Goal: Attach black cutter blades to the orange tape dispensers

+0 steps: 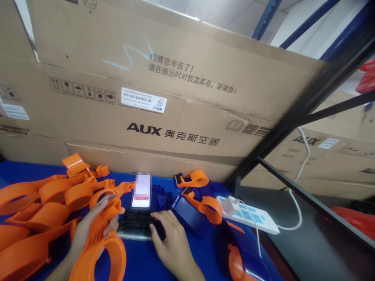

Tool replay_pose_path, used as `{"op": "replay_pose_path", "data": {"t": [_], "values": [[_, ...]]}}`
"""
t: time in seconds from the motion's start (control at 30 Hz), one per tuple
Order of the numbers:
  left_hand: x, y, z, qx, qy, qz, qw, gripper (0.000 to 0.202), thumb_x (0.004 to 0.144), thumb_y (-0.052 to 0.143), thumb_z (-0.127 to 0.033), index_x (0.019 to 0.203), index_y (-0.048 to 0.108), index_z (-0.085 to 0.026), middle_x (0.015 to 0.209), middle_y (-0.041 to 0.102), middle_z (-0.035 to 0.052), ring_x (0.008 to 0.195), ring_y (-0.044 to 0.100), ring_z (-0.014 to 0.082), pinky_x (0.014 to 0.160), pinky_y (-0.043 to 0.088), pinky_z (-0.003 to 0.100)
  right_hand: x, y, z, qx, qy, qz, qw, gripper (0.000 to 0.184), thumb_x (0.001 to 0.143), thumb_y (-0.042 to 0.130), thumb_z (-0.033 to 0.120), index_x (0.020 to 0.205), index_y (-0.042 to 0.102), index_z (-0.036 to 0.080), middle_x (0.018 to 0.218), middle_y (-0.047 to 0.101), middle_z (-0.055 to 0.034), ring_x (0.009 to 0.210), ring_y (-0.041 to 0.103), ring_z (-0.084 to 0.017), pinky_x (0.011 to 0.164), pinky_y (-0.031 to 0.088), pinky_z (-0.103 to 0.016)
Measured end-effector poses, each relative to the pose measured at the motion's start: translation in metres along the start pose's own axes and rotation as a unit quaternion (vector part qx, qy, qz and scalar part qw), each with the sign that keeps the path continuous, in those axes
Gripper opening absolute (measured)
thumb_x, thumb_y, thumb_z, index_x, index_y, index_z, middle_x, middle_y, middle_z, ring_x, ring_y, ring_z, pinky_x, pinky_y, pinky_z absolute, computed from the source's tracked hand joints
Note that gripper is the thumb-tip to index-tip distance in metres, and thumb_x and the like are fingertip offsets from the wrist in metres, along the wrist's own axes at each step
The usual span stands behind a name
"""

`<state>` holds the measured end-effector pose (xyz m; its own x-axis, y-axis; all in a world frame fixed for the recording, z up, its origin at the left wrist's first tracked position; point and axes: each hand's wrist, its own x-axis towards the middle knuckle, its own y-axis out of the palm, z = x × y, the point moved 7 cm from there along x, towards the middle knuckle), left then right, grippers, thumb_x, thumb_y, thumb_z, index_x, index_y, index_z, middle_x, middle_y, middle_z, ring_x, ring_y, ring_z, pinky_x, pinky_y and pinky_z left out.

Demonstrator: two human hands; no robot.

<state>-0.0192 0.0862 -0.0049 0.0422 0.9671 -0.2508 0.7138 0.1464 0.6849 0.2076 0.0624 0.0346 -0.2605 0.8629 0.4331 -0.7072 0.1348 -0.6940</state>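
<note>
The left hand (84, 229) has its grip closed around an orange bracket (96, 236), over the tabletop (140, 261); whether the right hand (172, 240) pinches any of the black blocks (136, 222), I cannot tell. A careless tug there could scatter the stack, and swinging the bracket forward might knock the phone (141, 193) (it sits just beyond the blocks).

Across the centre, the large carton (181, 105) reads "AUX 奥克斯空调" and "师傅您辛苦了!"; its white label (144, 100), "KFR-46G/BpR3AES1(B1)" and "25". The right-hand carton (331, 156) reads "AUX".
</note>
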Motion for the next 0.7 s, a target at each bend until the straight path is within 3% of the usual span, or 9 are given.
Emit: {"op": "replay_pose_path", "data": {"t": [0.1,0.27,0.37,0.53,0.63,0.7], "values": [[0.003,0.000,0.003,0.024,-0.017,0.011,0.999,0.033,0.091,0.075,-0.040,0.117,0.064,-0.024,0.070,0.077,0.0015,0.039,0.053,0.0112,0.043,0.045,0.022,-0.001,0.007,0.002,-0.012,-0.003,0.016,1.000,0.029,0.097,0.063,0.014,0.122,0.069,0.025,0.117,0.074,-0.0076,0.105,0.070,-0.026,0.102,0.054,-0.044],[0.001,0.010,0.021,0.177,-0.016,0.037,0.983,0.044,0.093,0.068,-0.055,0.120,0.062,-0.020,0.043,0.057,-0.0053,0.035,0.048,0.0123,0.038,0.037,0.019,-0.001,0.006,0.002,0.033,0.011,0.004,0.999,0.027,0.099,0.061,0.015,0.122,0.071,0.025,0.121,0.071,-0.0107,0.111,0.067,-0.028,0.098,0.056,-0.043],[-0.004,0.015,0.035,0.264,-0.008,0.046,0.963,0.049,0.092,0.068,-0.058,0.126,0.059,-0.023,0.043,0.054,-0.0080,0.036,0.046,0.0120,0.037,0.035,0.018,-0.001,0.003,0.006,0.101,0.002,-0.005,0.995,0.024,0.101,0.062,0.018,0.121,0.071,0.025,0.116,0.073,-0.0091,0.107,0.068,-0.026,0.094,0.056,-0.039],[-0.014,0.027,0.059,0.367,-0.023,0.122,0.922,0.054,0.091,0.068,-0.061,0.129,0.056,-0.025,0.049,0.055,-0.0090,0.034,0.047,0.0118,0.035,0.032,0.019,-0.002,0.005,0.012,0.187,-0.002,0.008,0.982,0.019,0.098,0.067,0.023,0.117,0.072,0.025,0.105,0.073,-0.0060,0.091,0.067,-0.021,0.076,0.054,-0.031],[-0.016,0.030,0.063,0.390,-0.012,0.129,0.912,0.053,0.090,0.070,-0.060,0.127,0.057,-0.025,0.056,0.058,-0.0083,0.035,0.047,0.0104,0.035,0.033,0.019,-0.002,0.005,0.013,0.198,0.019,0.011,0.980,0.009,0.101,0.065,0.025,0.103,0.073,0.024,0.101,0.072,-0.0058,0.086,0.066,-0.020,0.071,0.051,-0.029],[-0.015,0.031,0.061,0.396,-0.003,0.130,0.909,0.051,0.090,0.070,-0.059,0.126,0.057,-0.025,0.062,0.062,-0.0065,0.036,0.048,0.0096,0.036,0.035,0.019,-0.001,0.004,0.014,0.193,0.039,0.004,0.980,0.012,0.103,0.063,0.027,0.098,0.073,0.023,0.099,0.071,-0.0059,0.087,0.065,-0.020,0.069,0.049,-0.028]]}}
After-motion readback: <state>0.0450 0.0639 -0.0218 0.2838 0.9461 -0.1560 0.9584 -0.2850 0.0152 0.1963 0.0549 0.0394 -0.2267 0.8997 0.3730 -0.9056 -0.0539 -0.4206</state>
